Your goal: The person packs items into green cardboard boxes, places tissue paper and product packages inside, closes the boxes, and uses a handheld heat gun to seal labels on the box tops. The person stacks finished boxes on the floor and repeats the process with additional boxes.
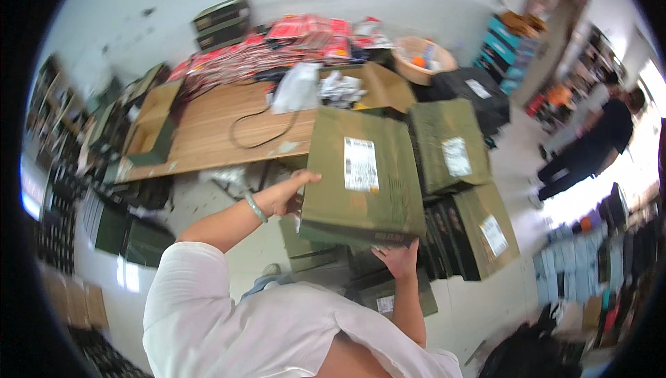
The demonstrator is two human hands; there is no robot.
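Observation:
Between my two hands is a large dark green cardboard box (329,177) with a white shipping label on its top face. My left hand (295,192) grips its left side, thumb over the top edge and the other fingers mostly hidden behind the side. Under the near right corner, my right hand (400,258) supports the box, with its fingers partly out of sight below. Just right of it stands another labelled green box (433,145), and nearer sits a further green box (485,218) with a label. More green boxes (395,295) lie on the floor below my hands.
A wooden table (229,118) ahead bears red packets (229,65), a white plastic bag (297,88), a black cable and an open green box (149,128). A round basket (424,59) stands behind. Two people (600,131) are at the far right, near stacked shoeboxes.

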